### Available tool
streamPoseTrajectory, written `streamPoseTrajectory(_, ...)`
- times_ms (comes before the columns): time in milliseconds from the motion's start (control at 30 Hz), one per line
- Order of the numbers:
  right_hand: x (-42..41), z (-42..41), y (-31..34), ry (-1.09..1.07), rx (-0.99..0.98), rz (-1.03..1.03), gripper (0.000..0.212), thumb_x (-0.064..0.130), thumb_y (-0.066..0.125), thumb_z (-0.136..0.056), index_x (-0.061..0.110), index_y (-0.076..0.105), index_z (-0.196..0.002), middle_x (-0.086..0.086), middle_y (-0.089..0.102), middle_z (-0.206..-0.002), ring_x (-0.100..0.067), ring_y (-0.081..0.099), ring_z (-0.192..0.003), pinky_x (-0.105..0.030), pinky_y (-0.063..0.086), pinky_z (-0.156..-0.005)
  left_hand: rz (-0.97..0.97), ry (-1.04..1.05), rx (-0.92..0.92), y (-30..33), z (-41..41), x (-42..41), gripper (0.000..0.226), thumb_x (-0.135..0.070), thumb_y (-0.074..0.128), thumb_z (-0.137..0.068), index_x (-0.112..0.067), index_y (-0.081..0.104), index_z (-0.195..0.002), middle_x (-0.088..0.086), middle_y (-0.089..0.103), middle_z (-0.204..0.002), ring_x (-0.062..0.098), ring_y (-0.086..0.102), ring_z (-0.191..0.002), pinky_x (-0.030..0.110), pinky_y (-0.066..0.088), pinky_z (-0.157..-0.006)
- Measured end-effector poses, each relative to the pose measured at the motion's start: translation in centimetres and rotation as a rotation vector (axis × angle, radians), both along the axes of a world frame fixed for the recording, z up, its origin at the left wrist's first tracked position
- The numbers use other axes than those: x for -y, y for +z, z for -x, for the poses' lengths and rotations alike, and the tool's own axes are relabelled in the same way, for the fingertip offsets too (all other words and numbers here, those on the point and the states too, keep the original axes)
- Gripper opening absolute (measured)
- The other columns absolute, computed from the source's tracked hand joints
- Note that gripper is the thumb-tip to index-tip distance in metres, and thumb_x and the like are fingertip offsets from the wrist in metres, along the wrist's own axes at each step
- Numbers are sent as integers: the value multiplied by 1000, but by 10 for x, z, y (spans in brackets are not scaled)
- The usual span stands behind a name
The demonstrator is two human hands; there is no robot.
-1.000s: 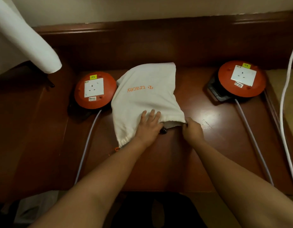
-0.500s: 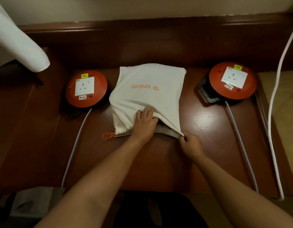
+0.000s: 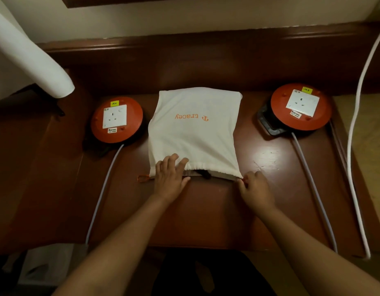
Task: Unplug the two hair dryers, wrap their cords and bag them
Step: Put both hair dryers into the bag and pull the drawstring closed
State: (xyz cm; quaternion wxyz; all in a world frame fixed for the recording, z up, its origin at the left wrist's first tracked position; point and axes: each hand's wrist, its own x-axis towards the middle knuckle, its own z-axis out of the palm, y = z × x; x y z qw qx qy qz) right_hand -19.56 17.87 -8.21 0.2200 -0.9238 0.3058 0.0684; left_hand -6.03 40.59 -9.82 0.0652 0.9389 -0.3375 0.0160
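The big brown table [image 3: 206,214] holds everything here. In the middle of it lies a white cloth bag [image 3: 195,133], flat, with its long way running from the wall toward the person and its open mouth on the near side. Something dark peeks out of that mouth, likely part of a hair dryer, but it is too hidden to be sure. Two round orange cord reels sit one on each side, the left reel [image 3: 117,119] and the right reel [image 3: 301,106], and both sockets have nothing plugged in. The left hand [image 3: 171,178] lies flat on the bag's mouth with straight fingers, pressing it down. The right hand [image 3: 256,189] is at the mouth's right corner, its fingers curled to pinch the little orange drawstring [image 3: 245,180] there. Another orange loop [image 3: 143,178] sticks out at the left corner. The string runs sideways along the mouth, so I think pulling out to the right would close the bag, and the right hand is already on it.
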Motion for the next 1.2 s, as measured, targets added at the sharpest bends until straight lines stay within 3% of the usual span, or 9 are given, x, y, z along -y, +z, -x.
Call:
streamPoseTrajectory(67,-9,0,1,-6,110,133,38,33,65,-84,10,54,-114,-15,52,-116,-33,49,-108,-44,42,-86,-24,-36,10,1,-6,11,67,-41,83,-63,-24,49,-118,11,53,-119,27,40,-110,45,44,-87)
streamPoseTrajectory(133,-21,-3,2,71,245,159,42,33,67,-82,12,52,-116,-14,50,-121,-32,46,-112,-49,39,-92,-42,-79,38,2,-12,19,69,-41,85,-60,-24,50,-117,10,55,-118,26,41,-108,44,42,-87)
streamPoseTrajectory(200,-29,-12,-1,141,209,158,47,37,68,-80,13,52,-117,-10,51,-122,-29,48,-112,-47,38,-93,-64,-139,65,0,-19,24,74,-42,86,-58,-24,47,-117,10,56,-118,26,40,-108,42,34,-89)
streamPoseTrajectory(267,-29,-23,-5,125,95,117,46,39,66,-81,14,49,-116,-7,51,-118,-26,52,-105,-41,41,-87,-102,-231,89,-1,-24,28,76,-40,87,-55,-24,48,-118,10,58,-118,27,43,-109,42,29,-88)
streamPoseTrajectory(400,-31,-33,-8,-7,79,-124,14,6,43,-89,8,43,-103,-10,52,-102,-26,49,-77,-36,41,-62,-180,-365,160,-3,-36,34,59,-31,86,-56,-22,59,-108,7,62,-112,29,55,-101,43,33,-84)
streamPoseTrajectory(533,-33,-27,-9,-49,147,-229,16,-3,40,-83,11,39,-92,-6,49,-88,-23,45,-72,-32,35,-56,-136,-373,197,-3,-35,34,51,-19,80,-58,-18,63,-106,8,63,-109,29,58,-95,42,39,-78)
streamPoseTrajectory(867,-26,-8,-12,-22,134,-329,21,-4,47,-83,14,44,-95,1,51,-90,-19,50,-77,-31,41,-59,6,-205,98,5,-29,42,45,-7,67,-53,-17,61,-96,2,58,-89,26,53,-83,38,41,-75)
streamPoseTrajectory(1000,-24,-4,-11,-84,116,-350,20,2,52,-85,16,42,-94,-1,55,-87,-23,53,-77,-34,42,-59,53,-178,59,0,-22,36,41,-9,68,-56,-17,60,-95,3,57,-96,26,50,-96,35,32,-86)
streamPoseTrajectory(1200,-27,2,-11,-107,188,-353,18,7,56,-89,17,42,-95,1,55,-83,-15,52,-70,-25,33,-50,63,-257,34,-4,-10,-3,54,-27,64,-76,-21,47,-126,10,48,-133,30,34,-129,45,26,-108)
